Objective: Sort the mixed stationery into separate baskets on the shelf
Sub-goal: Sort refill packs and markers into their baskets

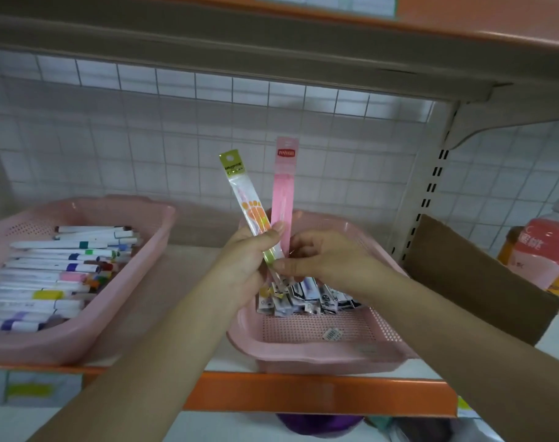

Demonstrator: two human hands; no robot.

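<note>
Holding two slim packets upright over the right basket (319, 355) on the shelf (303, 390) — green packet (240, 193) leaning left, pink packet (283, 186) just beside it and nearly vertical. Very light, by the look of both: thin plastic sleeves round a pen-like stick, stiff only thanks to that stick, floppy at the header cards, glossy and so probably slippery between bare fingers. Best taken low, across the stiff part, pinched flat on the wide faces rather than by the edges; hardly fragile, though likely easy to crease. Curled round the lower part of the green packet, the left hand (256, 250), thumb laid over the front. Touching it from the other side, the right hand (323, 260), thumb and fingertips pinching at the packets' lower ends — the pink packet's by the look, perhaps the green one's too, cannot tell for sure. Foot of the pink packet hidden between the two hands. Below them, more packets (303, 298) heaped in the same basket; well apart to the left, the left basket (80, 333), full of markers (64, 266).
</note>
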